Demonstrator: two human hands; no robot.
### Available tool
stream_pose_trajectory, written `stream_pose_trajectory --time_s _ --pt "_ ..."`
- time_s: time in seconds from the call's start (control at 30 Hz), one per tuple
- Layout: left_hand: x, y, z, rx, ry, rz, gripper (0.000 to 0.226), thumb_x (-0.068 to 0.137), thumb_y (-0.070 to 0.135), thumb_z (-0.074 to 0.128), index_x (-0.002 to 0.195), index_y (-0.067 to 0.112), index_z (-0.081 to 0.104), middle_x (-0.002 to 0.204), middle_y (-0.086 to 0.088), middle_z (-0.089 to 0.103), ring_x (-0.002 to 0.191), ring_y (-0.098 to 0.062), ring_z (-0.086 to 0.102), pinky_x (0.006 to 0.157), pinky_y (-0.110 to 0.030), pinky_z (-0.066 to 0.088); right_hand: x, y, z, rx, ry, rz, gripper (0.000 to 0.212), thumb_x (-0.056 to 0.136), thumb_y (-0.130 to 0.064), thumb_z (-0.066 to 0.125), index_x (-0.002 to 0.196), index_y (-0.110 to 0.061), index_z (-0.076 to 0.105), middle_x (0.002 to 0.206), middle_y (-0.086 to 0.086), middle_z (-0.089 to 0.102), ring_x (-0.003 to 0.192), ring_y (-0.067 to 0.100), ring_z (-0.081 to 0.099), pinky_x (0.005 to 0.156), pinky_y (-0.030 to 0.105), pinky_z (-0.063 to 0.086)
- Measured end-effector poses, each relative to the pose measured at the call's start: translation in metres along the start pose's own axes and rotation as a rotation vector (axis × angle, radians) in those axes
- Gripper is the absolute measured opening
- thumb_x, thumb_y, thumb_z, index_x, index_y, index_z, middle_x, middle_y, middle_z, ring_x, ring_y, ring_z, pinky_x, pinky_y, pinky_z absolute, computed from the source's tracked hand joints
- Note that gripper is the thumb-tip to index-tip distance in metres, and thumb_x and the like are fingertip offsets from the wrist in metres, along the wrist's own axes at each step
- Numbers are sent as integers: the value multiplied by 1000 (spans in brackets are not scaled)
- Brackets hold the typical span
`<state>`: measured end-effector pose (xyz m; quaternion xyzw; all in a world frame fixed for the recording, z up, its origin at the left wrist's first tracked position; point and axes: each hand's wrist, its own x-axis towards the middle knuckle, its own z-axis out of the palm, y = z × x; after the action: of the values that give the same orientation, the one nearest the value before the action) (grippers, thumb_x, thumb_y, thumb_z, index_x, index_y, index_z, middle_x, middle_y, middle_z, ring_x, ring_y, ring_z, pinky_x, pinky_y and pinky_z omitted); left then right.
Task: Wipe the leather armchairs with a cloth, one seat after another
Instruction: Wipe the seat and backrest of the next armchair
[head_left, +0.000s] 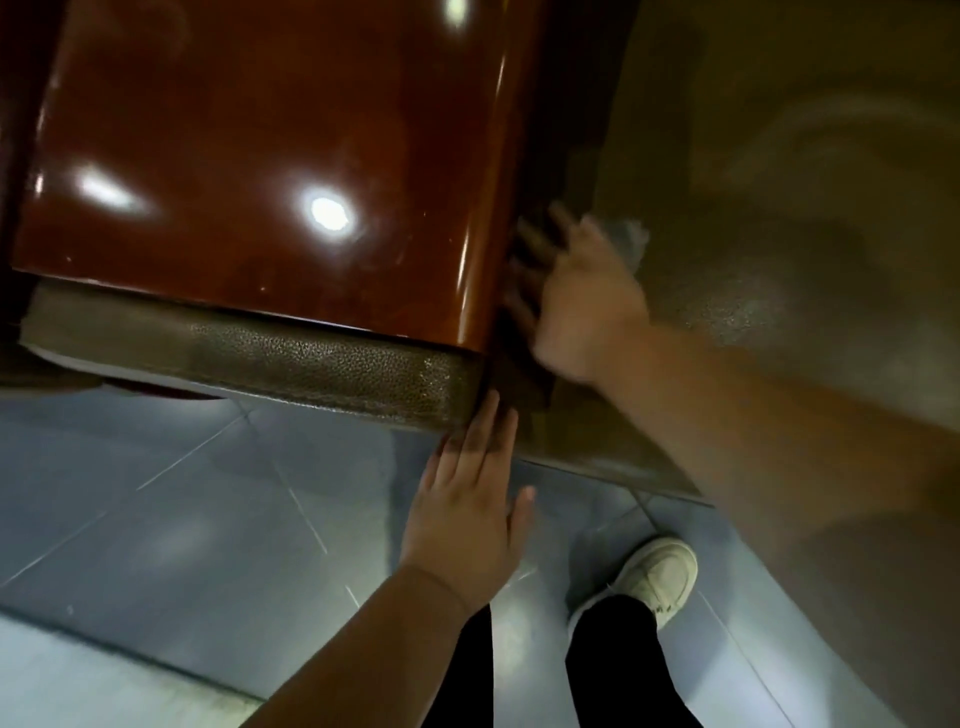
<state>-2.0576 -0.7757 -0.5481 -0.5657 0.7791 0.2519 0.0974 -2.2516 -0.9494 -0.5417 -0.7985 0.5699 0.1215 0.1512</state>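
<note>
Our right hand (582, 306) is blurred at the seat (779, 260) edge, cloth (631, 239) just beyond its spread fingers — left hand (467, 499) flat, empty, farther off.

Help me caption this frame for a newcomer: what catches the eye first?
The glossy red-brown wooden panel fills the upper left, bright with lamp glare, a pebbled leather edge below it. The right hand, blurred, reaches into the dark gap beside the panel; a pale cloth shows just beyond it. The left hand lies flat by the leather corner.
</note>
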Motion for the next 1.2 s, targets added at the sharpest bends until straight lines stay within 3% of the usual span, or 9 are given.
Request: stream_pose_trajectory --time_s 0.13,0.27,0.5,0.63,0.83,0.93,1.03,1.1,1.2 --pt "0 -7 -21 65 -57 69 72 99 47 39 163 16 31 174 -4 20 150 -24 33 124 -45 28 -115 -20 44 42 -5 -231 52 107 -54 30 154 -35 43 172 -1 16 160 31 -1 129 52 6" --pt "0 -10 -33 38 -152 48 71 104 47 37 168 26 17 176 11 -9 157 -19 18 128 -38 16 -170 29 60 -91 -112 -429 62 94 -38 55 154 -31 43 173 4 14 160 35 1 127 57 14" --pt "-5 3 -9 -33 -49 -63 74 103 48 39 167 23 13 176 7 -4 156 -23 14 124 -42 25 -124 -10 39 154 37 351 64 104 -60 13 163 -34 17 172 -1 -9 157 36 -19 128 55 -4" --pt "-28 3 4 -48 -28 -112 76 101 52 37 163 10 22 172 -14 20 155 -32 24 126 -50 28 -105 -85 53 187 15 100 66 103 -56 30 164 -30 24 174 2 3 158 37 -15 127 52 -8" --pt "-27 -11 -20 54 -131 -81 82 101 61 19 168 17 4 176 -6 6 161 -28 13 128 -39 13 -141 -28 57 54 -40 -95 75 94 -19 35 165 -28 13 173 1 -11 157 32 -21 127 49 -10" --pt "-2 14 -44 65 -124 128 75 102 56 26 167 19 17 174 -2 18 159 -22 20 126 -37 21 -198 40 69 37 31 147 59 103 -34 45 160 -19 36 173 4 11 160 34 2 129 51 5" --pt "33 58 -50 125 -76 377 72 105 51 34 168 19 16 175 -2 12 161 -22 11 130 -43 15 -266 107 83 96 -95 410 69 104 -56 22 160 -18 36 172 0 10 160 31 3 129 50 5" --pt "61 85 -47 126 -87 246 80 105 56 34 168 24 -2 176 0 -8 161 -21 -9 131 -46 2 -300 138 89 196 -79 644 75 103 -61 14 163 -18 26 173 0 2 160 29 -5 129 54 6" --pt "87 111 -34 205 -83 23 89 99 61 39 167 20 -2 175 -8 -8 161 -32 -7 129 -62 9 -301 137 97 306 2 1018 78 101 -62 10 165 -18 19 174 6 -1 159 37 -7 127 61 6"
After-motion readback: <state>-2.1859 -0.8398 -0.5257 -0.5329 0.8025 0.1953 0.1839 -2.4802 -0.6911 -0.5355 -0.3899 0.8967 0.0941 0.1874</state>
